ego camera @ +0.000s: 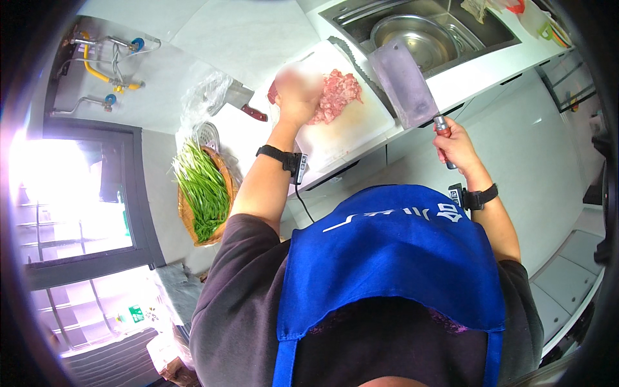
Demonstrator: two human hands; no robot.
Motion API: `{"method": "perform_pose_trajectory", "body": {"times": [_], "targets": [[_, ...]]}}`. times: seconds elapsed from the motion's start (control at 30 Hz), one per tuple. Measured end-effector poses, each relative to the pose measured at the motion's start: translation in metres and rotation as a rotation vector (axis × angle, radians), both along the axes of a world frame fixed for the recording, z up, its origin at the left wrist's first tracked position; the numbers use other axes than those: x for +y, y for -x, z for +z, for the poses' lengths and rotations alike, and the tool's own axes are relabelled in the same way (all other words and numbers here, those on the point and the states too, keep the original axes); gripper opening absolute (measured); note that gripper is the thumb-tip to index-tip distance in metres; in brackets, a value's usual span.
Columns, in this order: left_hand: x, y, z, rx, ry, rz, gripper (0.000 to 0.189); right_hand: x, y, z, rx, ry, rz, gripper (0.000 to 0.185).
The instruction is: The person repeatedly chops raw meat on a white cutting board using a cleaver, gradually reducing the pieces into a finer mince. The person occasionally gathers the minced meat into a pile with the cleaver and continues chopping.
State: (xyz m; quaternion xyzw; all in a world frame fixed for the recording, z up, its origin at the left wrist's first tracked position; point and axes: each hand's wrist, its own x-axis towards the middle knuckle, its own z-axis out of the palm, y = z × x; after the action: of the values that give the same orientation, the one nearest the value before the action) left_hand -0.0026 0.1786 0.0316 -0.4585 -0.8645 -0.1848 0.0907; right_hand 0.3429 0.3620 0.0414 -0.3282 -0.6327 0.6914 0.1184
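Note:
My right hand [454,145] grips the red-and-metal handle of a cleaver [404,84]. The broad blade is raised off the board and points toward the sink, its tip end near the basin. My left hand [297,104] is over a white cutting board [358,138], beside a heap of chopped pink meat [338,94]. A darker red piece of meat [272,93] shows at the hand's far side. Blur covers the fingers, so their hold on the meat cannot be made out.
Left of the board lies a knife [254,112] with a red-brown handle, near a clear plastic bag [203,96]. A woven basket [227,174] holds long green stalks [208,198]. A metal basin [382,30] sits in the sink [464,9]. Gas pipes [96,70] run along the wall.

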Motion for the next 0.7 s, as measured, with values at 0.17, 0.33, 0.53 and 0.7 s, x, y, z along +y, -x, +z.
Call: {"method": "perform_pose_trajectory", "body": {"times": [0.17, 0.33, 0.53, 0.7], "targets": [[-0.031, -0.004, 0.003, 0.050, -0.256, -0.027, 0.049, -0.004, 0.026, 0.008, -0.208, -0.410, 0.054, 0.021], [-0.086, -0.028, -0.009, 0.016, -0.277, 0.071, 0.035, -0.016, 0.090, 0.041, -0.284, -0.816, 0.212, 0.022], [-0.135, -0.036, -0.034, -0.044, -0.237, 0.119, 0.024, -0.039, 0.147, 0.062, 0.018, -0.985, 0.104, 0.022], [-0.151, -0.042, -0.051, -0.253, -0.131, 0.112, 0.036, -0.076, 0.173, 0.062, -0.312, -1.012, 0.301, 0.035]]}}
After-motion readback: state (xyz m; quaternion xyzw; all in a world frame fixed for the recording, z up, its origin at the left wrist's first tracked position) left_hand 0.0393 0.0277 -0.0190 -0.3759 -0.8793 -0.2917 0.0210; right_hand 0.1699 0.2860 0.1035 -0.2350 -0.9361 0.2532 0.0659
